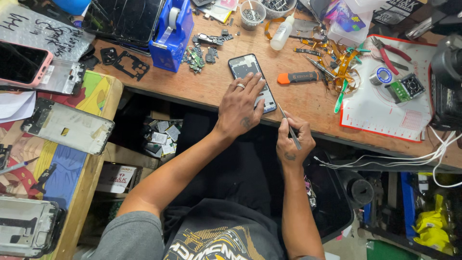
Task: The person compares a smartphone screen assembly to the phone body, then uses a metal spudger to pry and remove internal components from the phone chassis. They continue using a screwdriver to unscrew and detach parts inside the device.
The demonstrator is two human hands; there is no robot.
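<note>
An opened phone [244,67] lies face down on the wooden workbench [308,103], its back cover off. My left hand [240,103], with a ring on one finger, lies flat over the phone's lower half and presses it down. My right hand [294,140] holds thin metal tweezers [288,126]. Their tip points at the phone's lower right edge, just beside my left hand.
An orange-handled screwdriver [298,77], white glue bottle [282,32], blue tape dispenser [172,34], loose phone parts [199,53], red pliers [392,50] and a white work mat [385,103] crowd the bench. Phone frames [67,126] lie on the colourful side table at left. White cables [433,154] hang at right.
</note>
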